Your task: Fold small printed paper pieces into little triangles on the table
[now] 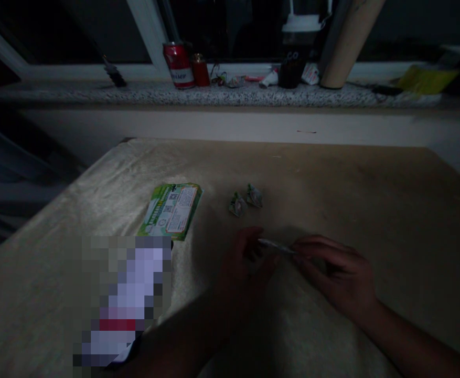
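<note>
My right hand (335,268) pinches a small, thin, shiny packet (277,245) between thumb and fingertips. The packet is seen nearly edge-on, so its print cannot be read. At its other end is my left hand (245,262), in deep shadow, with curved fingers and the thumb apart from them. Whether its fingertips touch the packet is hard to make out. Beyond the hands lie two small crumpled green-and-silver wrappers, a left wrapper (236,205) and a right wrapper (254,196). A flat green printed box (170,211) rests farther left.
A lit phone-like device (135,294), blurred by pixels, lies at the front left on the cloth-covered table (332,178). Along the stone windowsill (230,97) stand a red can (178,65), a red jar (201,71), a dark cup (293,58) and a tan cylinder (348,47).
</note>
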Tool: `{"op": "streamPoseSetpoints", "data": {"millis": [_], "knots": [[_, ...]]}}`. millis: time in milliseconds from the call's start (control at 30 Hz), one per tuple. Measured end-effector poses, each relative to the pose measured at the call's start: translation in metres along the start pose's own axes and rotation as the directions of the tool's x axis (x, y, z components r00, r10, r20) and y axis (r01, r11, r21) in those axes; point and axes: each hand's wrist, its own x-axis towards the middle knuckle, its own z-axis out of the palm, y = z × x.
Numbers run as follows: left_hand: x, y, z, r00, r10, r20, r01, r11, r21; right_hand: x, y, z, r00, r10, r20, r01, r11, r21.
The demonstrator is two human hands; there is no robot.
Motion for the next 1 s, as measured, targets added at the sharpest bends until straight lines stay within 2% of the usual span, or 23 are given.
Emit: {"op": "streamPoseSetpoints", "data": {"millis": [200,500,733,900,1000], "knots": [[0.0015,0.0012,-0.0009,0.998,-0.028,0.060,0.032,0.997,-0.065,0.0003,-0.0035,-0.0004,0.994,-0.085,0.063,0.085,0.996,-0.003],[0.0001,-0.0023,0.0035,0.997,0.035,0.071,-0.025,0.991,-0.132,-0.0009,-0.0039,-0.0001,0.980,-0.034,0.195,0.025,0.999,0.048],[0.0014,0.0028,0.0023,0.998,0.032,0.056,-0.029,0.997,-0.065,-0.0029,-0.0013,0.0012,0.976,-0.024,0.217,0.009,0.997,0.070],[0.0025,0.0022,0.0026,0.998,-0.040,0.047,0.045,0.993,-0.112,-0.0030,0.0002,0.0018,0.973,-0.036,0.227,0.022,0.998,0.065],[0.0028,0.0042,0.0025,0.997,-0.027,0.070,0.036,0.992,-0.118,-0.0034,0.0006,0.0024,0.974,-0.033,0.226,0.017,0.997,0.071]]}}
